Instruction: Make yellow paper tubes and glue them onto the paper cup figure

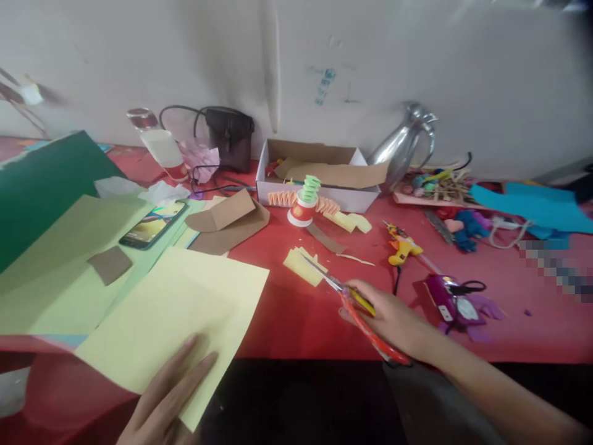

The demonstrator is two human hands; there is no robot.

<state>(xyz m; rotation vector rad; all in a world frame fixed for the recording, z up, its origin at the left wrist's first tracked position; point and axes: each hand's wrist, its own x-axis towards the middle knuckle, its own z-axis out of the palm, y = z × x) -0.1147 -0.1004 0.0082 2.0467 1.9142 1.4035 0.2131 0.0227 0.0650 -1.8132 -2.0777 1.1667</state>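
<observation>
My left hand grips a pale yellow sheet of paper at its near edge, fingers on top and the thumb hidden. The sheet overhangs the front of the red table. In my right hand are scissors with red and yellow handles, their blades pointing up and left. The blade tips hang over small yellow paper scraps. Behind those stands a red and white paper cup with a folded green paper strip on top and folded orange strips at its sides.
Brown cardboard pieces, a phone and green paper lie left. A white box, black bag and metal jug stand at the back. On the right are a yellow glue gun and a purple power strip.
</observation>
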